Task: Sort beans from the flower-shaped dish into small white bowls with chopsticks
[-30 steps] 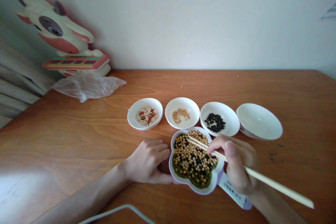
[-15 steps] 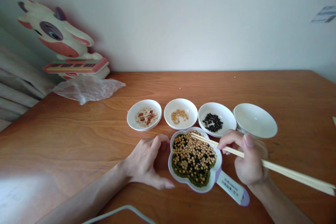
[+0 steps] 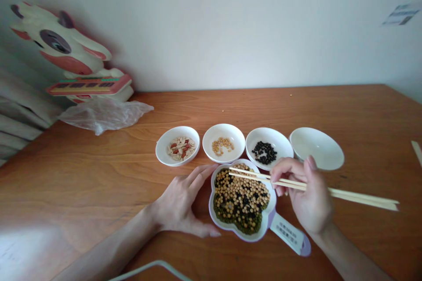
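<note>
My right hand (image 3: 305,189) grips a pair of wooden chopsticks (image 3: 356,196), their tips slightly apart over a flower-shaped scoop (image 3: 211,204). Yellow soybeans (image 3: 242,189), black beans and small green beans fill the scoop, whose labelled handle (image 3: 290,233) points to the lower right. I cannot make out any bean between the tips. On the scoop's left side rests my left hand (image 3: 183,204), thumb and fingers spread around its edge and holding nothing. Behind the scoop stand white bowls: one with peanuts (image 3: 181,148), one with soybeans (image 3: 222,145), one with black beans (image 3: 264,152).
A fourth white bowl (image 3: 318,148), with nothing seen in it, ends the row at right. A cow-shaped toy keyboard (image 3: 89,85) and a crumpled plastic bag (image 3: 105,114) are at the back left. A pale cable (image 3: 154,264) crosses the table's front edge.
The chopstick tips have moved slightly left and spread apart, and their rear ends have swung up. My left fingers have stretched toward the scoop's upper rim. The whole view has shifted slightly.
</note>
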`<state>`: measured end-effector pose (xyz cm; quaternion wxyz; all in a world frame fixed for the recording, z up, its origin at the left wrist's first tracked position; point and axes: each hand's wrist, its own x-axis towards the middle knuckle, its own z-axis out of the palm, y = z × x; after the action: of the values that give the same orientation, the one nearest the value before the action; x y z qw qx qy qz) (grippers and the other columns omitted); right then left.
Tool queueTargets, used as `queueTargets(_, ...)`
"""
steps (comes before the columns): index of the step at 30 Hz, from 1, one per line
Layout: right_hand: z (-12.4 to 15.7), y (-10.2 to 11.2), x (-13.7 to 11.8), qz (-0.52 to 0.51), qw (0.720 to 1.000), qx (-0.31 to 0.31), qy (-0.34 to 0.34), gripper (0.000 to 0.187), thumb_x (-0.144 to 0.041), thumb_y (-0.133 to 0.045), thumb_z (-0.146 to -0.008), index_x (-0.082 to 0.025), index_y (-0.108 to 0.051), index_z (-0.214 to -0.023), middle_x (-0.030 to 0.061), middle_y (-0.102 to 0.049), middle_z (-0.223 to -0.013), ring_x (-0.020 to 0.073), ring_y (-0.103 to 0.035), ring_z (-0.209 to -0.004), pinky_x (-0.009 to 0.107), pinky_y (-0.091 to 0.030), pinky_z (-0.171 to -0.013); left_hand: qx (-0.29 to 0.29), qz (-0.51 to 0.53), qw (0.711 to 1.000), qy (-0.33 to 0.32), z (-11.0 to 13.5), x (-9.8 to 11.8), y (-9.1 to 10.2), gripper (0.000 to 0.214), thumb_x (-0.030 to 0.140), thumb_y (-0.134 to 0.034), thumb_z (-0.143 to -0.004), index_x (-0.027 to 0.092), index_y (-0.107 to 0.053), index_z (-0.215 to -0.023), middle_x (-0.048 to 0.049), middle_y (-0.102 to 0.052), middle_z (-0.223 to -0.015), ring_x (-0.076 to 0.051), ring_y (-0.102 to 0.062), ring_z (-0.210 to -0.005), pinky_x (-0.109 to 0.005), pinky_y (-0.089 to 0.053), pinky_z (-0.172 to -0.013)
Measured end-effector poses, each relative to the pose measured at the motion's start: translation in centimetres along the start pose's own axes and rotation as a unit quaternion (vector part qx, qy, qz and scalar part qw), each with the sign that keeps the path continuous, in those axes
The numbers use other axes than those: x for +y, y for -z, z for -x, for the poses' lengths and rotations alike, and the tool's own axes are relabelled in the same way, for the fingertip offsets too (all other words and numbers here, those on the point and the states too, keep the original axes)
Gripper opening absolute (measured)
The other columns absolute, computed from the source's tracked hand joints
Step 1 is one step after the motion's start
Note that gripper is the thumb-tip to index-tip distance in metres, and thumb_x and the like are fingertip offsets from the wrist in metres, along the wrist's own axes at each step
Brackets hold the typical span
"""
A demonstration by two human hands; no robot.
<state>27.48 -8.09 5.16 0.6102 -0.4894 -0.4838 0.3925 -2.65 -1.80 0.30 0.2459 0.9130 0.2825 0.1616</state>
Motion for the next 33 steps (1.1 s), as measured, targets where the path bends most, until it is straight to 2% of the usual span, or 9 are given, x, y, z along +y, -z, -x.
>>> queueTargets(3,0.7,-1.5,-0.4,-0.055,0.997,-0.004,-0.047,0.070,-0.065,-0.040,-0.109,-0.021,-0.074,-0.067,0.0038,-0.063,-0.060,0.0130,-0.052,-0.049,0.025,-0.041,-0.044,-0.011,0.015,1.000,-0.005,0.0,-0.2,-0.1,0.135,0.088,-0.080,-0.073,0.025,-0.016,-0.174,-0.0206,-0.050,-0.166,-0.043,-0.064,-0.142,-0.057,-0.062,-0.112)
queueTargets(7,1.0,-1.9,-0.9,-0.081,0.995,0.011,-0.049,0.068,-0.064,-0.039,-0.110,-0.022,-0.076,-0.071,0.0023,-0.059,-0.056,0.0126,-0.051,-0.046,0.025,-0.040,-0.042,-0.013,0.025,1.000,-0.010,0.0,-0.5,-0.2,0.119,0.082,-0.072,-0.086,0.026,-0.015,-0.175,-0.0210,-0.056,-0.161,-0.042,-0.069,-0.135,-0.059,-0.065,-0.105)
queueTargets(10,0.6,-1.2,-0.8,-0.049,0.998,0.009,-0.024,0.069,-0.064,-0.036,-0.112,-0.023,-0.079,-0.075,0.0022,-0.059,-0.057,0.0130,-0.051,-0.046,0.026,-0.038,-0.042,0.000,0.027,0.999,-0.019,-0.2,-0.4,-0.2,0.118,0.083,-0.069,-0.088,0.024,-0.016,-0.175,-0.0227,-0.058,-0.159,-0.042,-0.070,-0.133,-0.061,-0.066,-0.103)
queueTargets(13,0.5,-0.1,-0.2,0.035,0.999,-0.006,0.026,0.071,-0.063,-0.033,-0.113,-0.023,-0.081,-0.079,0.0036,-0.063,-0.063,0.0140,-0.054,-0.052,0.029,-0.039,-0.046,0.002,0.024,0.999,-0.031,-0.3,-0.3,-0.1,0.117,0.083,-0.067,-0.090,0.024,-0.015,-0.176,-0.0237,-0.057,-0.160,-0.042,-0.070,-0.133,-0.060,-0.066,-0.103)
queueTargets(16,0.5,0.9,0.3,0.096,0.989,-0.050,0.096,0.064,-0.058,-0.036,-0.114,-0.023,-0.081,-0.085,0.0043,-0.069,-0.073,0.0157,-0.062,-0.061,0.032,-0.046,-0.055,0.004,0.018,0.999,-0.036,-0.2,-0.3,-0.1,0.116,0.083,-0.067,-0.090,0.024,-0.015,-0.176,-0.0236,-0.057,-0.159,-0.043,-0.070,-0.132,-0.060,-0.066,-0.101)
queueTargets(20,0.4,2.2,0.4,0.122,0.969,-0.100,0.191,0.063,-0.055,-0.031,-0.115,-0.025,-0.078,-0.085,0.0041,-0.071,-0.073,0.0192,-0.067,-0.066,0.036,-0.048,-0.061,-0.001,0.021,1.000,-0.017,-0.1,-0.6,-0.2,0.117,0.084,-0.069,-0.087,0.023,-0.020,-0.175,-0.0215,-0.068,-0.143,-0.038,-0.078,-0.111,-0.055,-0.069,-0.090)
queueTargets(23,0.2,3.0,0.5,0.152,0.952,-0.133,0.228,0.063,-0.054,-0.028,-0.115,-0.026,-0.076,-0.086,0.0050,-0.073,-0.075,0.0214,-0.068,-0.066,0.038,-0.047,-0.061,-0.002,0.044,0.999,-0.015,-0.1,-0.6,-0.2,0.116,0.083,-0.068,-0.088,0.020,-0.023,-0.174,-0.0158,-0.076,-0.122,-0.033,-0.079,-0.095,-0.047,-0.068,-0.079)
queueTargets(27,0.1,3.0,1.4,0.188,0.947,-0.124,0.230,0.059,-0.050,-0.028,-0.115,-0.026,-0.073,-0.085,0.0048,-0.072,-0.075,0.0217,-0.067,-0.066,0.038,-0.044,-0.060,0.001,0.044,0.999,-0.021,-0.2,-0.6,-0.4,0.114,0.083,-0.064,-0.090,0.016,-0.024,-0.174,-0.0081,-0.076,-0.097,-0.027,-0.075,-0.076,-0.039,-0.063,-0.065)
queueTargets(33,0.2,2.0,2.1,0.189,0.954,-0.117,0.201,0.068,-0.059,-0.022,-0.114,-0.024,-0.069,-0.080,0.0030,-0.069,-0.070,0.0186,-0.061,-0.060,0.036,-0.040,-0.058,0.013,0.023,0.999,-0.041,-0.1,-0.5,-0.5,0.111,0.083,-0.060,-0.093,0.017,-0.021,-0.174,-0.0065,-0.075,-0.094,-0.024,-0.071,-0.069,-0.036,-0.059,-0.060)
